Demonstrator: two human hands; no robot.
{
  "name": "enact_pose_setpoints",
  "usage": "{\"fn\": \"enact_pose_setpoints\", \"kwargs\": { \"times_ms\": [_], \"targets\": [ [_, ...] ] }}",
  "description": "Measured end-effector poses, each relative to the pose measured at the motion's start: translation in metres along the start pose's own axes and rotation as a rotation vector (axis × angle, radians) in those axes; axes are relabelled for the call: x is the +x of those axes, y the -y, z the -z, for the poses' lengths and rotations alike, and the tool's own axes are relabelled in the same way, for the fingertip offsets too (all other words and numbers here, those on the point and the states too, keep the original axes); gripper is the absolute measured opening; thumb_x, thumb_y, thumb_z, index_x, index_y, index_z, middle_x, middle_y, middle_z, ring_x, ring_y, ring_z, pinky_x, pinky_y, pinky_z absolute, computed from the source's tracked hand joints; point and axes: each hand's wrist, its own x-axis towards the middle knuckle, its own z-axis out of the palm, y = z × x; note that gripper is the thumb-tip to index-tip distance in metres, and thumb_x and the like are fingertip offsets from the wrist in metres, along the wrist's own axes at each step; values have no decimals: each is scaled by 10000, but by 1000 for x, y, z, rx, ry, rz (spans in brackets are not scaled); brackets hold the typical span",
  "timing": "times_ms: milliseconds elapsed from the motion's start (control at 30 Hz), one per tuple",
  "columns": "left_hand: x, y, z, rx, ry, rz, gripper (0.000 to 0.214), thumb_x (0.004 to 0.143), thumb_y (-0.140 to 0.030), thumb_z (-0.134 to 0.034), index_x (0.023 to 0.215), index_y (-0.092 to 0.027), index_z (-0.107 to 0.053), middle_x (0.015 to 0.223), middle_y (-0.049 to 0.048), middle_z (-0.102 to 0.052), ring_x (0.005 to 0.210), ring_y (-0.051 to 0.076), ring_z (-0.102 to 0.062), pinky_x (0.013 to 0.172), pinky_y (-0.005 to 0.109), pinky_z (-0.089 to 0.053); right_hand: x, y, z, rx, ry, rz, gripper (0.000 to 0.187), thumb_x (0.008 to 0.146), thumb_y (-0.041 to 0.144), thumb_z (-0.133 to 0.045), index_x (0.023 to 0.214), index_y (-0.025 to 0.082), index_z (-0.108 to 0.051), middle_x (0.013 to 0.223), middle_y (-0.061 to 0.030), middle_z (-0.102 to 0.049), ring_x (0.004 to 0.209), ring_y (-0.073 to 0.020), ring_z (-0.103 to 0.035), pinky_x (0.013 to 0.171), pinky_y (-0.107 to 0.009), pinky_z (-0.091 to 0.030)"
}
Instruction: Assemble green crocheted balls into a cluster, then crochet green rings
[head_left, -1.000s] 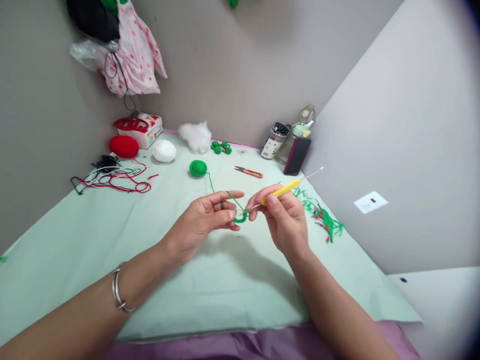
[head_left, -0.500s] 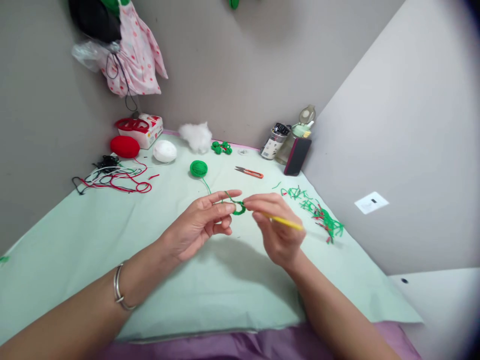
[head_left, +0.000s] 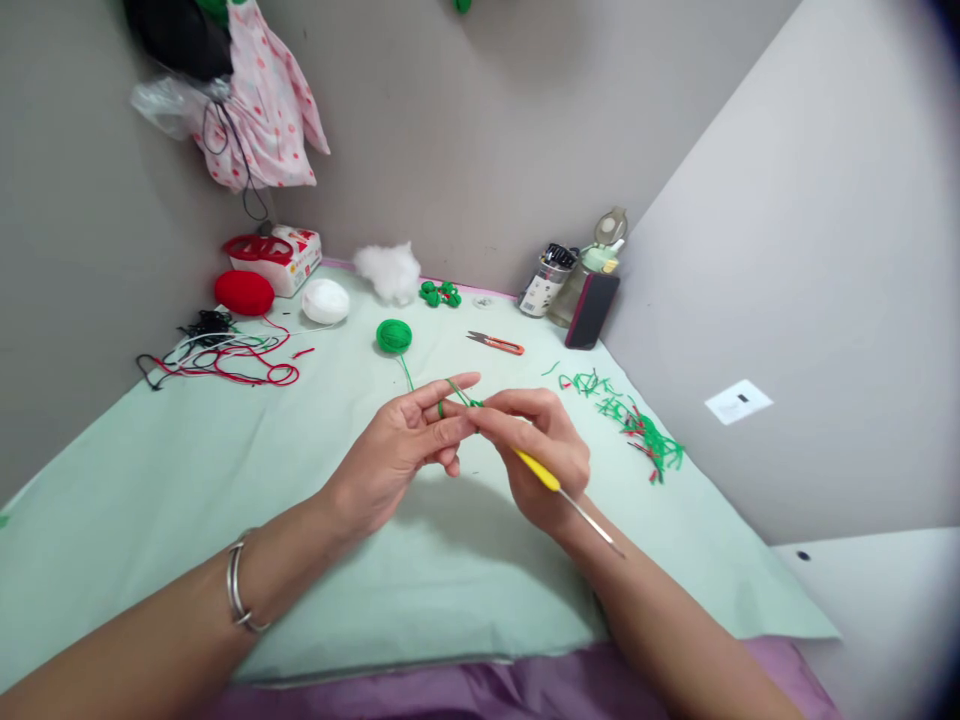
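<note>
My left hand (head_left: 409, 440) and my right hand (head_left: 536, 455) meet above the pale green mat (head_left: 187, 500). The left hand pinches a small green crochet piece (head_left: 471, 403), mostly hidden between the fingertips, with green yarn wound over its index finger. That strand runs back to a green yarn ball (head_left: 394, 336). My right hand is closed on a yellow-handled crochet hook (head_left: 559, 487), whose metal end points back along my wrist. Its fingertips touch the green piece.
Orange thread snips (head_left: 496, 344) lie behind the hands. Green yarn scraps (head_left: 630, 420) lie at the right. A red yarn ball (head_left: 244, 292), white ball (head_left: 325, 300), white stuffing (head_left: 388, 270), tangled cords (head_left: 225, 355), a tissue box (head_left: 281, 257) and jars (head_left: 555, 283) stand at the back.
The right hand has turned the crochet hook over: its handle pointed up to the right, now it trails down toward my wrist. The fingertips closed onto the green piece.
</note>
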Motion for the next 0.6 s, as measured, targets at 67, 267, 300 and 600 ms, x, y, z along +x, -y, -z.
{"fn": "enact_pose_setpoints", "kwargs": {
  "times_ms": [67, 267, 300, 600],
  "targets": [
    [0, -1, -1, -6, 10, -4, 552, 765, -275, -802, 1289, -205, -644, 797, -30, -600, 558, 44, -503, 547, 204, -454, 5, 0, 3, 79, 4, -75, 358, 923, 101, -598, 1162, 337, -723, 960, -44, -647, 849, -165, -650, 734, -327, -572],
    [2, 0, -3, -4, 6, -24, 543, 748, -227, -809, 1272, -233, -667, 791, -31, -588, 601, 54, -491, 546, 191, -452, 15, -3, 6, 276, 15, -267, 194, 943, 196, -601, 1047, 273, -746, 877, -34, -667, 756, -153, -631, 651, -304, -553],
    [2, 1, -3, 1, 2, -22, 546, 748, -233, -810, 1275, -236, -665, 797, -30, -591, 606, 55, -494, 553, 193, -454, 13, -3, 6, 237, 24, -248, 208, 945, 186, -595, 1062, 277, -741, 883, -35, -670, 766, -155, -636, 664, -309, -557],
    [3, -1, 2, -90, 44, 61, 397, 807, -261, -757, 1196, -194, -713, 768, -27, -532, 549, 32, -389, 532, 176, -430, 8, -1, 8, 26, 14, -112, 223, 944, 189, -588, 1079, 286, -735, 995, -63, -709, 876, -195, -672, 776, -376, -587]
  ]
}}
